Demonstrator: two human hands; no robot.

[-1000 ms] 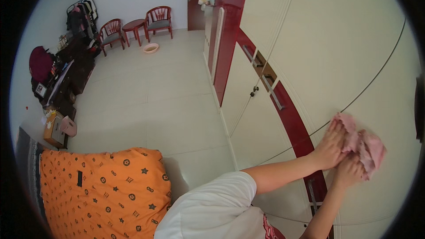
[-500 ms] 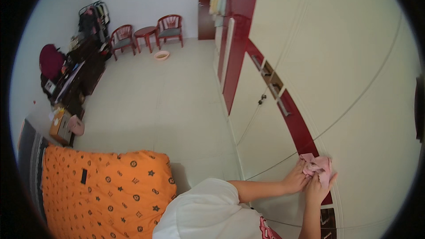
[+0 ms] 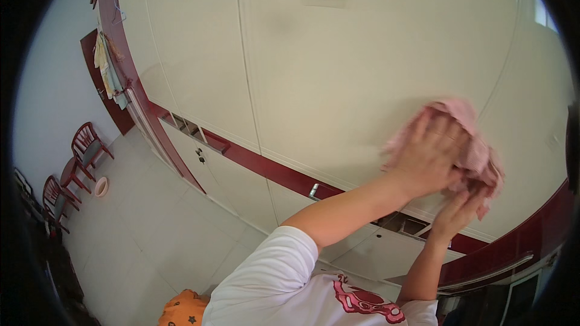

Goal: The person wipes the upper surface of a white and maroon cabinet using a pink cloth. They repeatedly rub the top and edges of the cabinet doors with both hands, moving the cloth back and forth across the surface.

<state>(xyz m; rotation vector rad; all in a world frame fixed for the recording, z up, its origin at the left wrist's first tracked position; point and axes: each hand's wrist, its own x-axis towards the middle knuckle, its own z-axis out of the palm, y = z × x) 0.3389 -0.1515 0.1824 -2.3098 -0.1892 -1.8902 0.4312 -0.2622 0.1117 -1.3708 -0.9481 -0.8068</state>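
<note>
Soft Indoor Light, Blurred Hands, Curving Edges

Pale, fairly even light is filling the room. At upper right, a small, bluish-white, window-like rectangle (image 3: pixel 545 13) is glowing brightest. Tall, cream-coloured wardrobe doors (image 3: pixel 362 60) are reflecting light softly; a faint shadow is spreading just left of the crumpled pink cloth (image 3: pixel 477 152). The cloth and the bare left hand (image 3: pixel 432 152) are blurring. Fisheye distortion is bending the long, dark-red wardrobe band (image 3: pixel 275 172), black vignetting is swallowing the corners, and dark furniture (image 3: pixel 63 278) at lower left is losing detail.
</note>
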